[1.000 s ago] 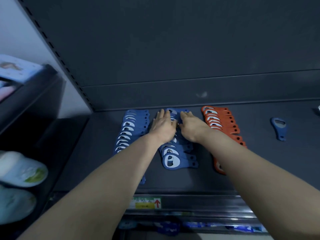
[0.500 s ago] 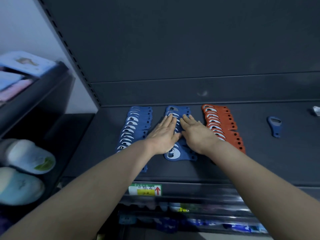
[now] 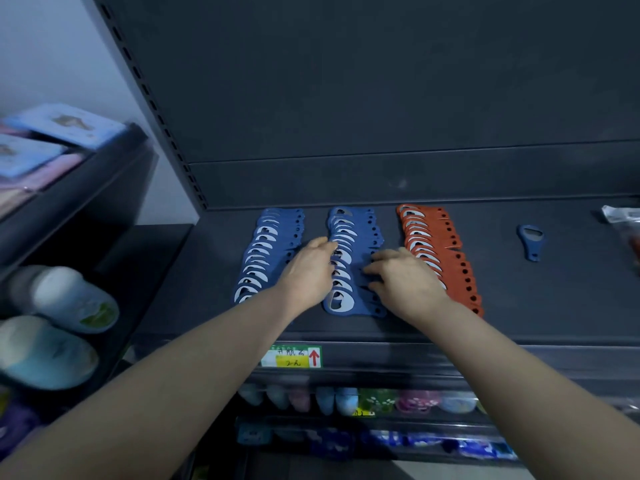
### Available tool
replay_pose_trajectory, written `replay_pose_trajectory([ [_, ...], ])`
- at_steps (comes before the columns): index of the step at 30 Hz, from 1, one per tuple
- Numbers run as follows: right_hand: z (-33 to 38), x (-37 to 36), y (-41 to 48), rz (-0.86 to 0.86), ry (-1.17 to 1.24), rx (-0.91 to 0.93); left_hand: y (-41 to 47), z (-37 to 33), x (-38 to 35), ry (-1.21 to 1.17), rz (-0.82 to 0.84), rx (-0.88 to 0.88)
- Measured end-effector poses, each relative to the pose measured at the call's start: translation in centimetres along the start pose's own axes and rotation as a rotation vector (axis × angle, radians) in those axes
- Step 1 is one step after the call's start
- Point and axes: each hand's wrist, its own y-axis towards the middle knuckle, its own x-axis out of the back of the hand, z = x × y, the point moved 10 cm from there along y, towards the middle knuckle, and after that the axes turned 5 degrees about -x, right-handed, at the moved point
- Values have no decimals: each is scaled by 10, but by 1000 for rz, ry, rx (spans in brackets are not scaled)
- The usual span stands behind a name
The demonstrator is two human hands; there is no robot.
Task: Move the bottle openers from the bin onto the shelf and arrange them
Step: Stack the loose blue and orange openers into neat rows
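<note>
Dark shelf [image 3: 554, 306], left hand [image 3: 308, 271] and right hand [image 3: 405, 275] resting open on middle blue bottle openers [image 3: 349, 223]

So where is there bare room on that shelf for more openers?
The widest bare patch of shelf lies between the orange row and the lone blue bottle opener. A narrower strip runs left of the left blue row. The middle is crowded: slim gaps part the rows, and the left hand and right hand rest on the middle blue row.
</note>
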Motion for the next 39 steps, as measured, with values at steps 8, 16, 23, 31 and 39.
replay_pose_trajectory([
  [8,7,7,-14,-21,10,-23,-20,-2,-14,2,43,11],
  [16,17,1,-22,89,-52,15,-30,4,-27,-6,135,63],
  [23,-3,20,-26,-16,-3,-38,-14,-16,-7,-6,52,65],
  [31,-34,28,-12,-46,-31,-39,14,-19,-7,85,80,221],
  [39,-8,16,13,11,-86,59,11,-7,-13,-23,77,160],
])
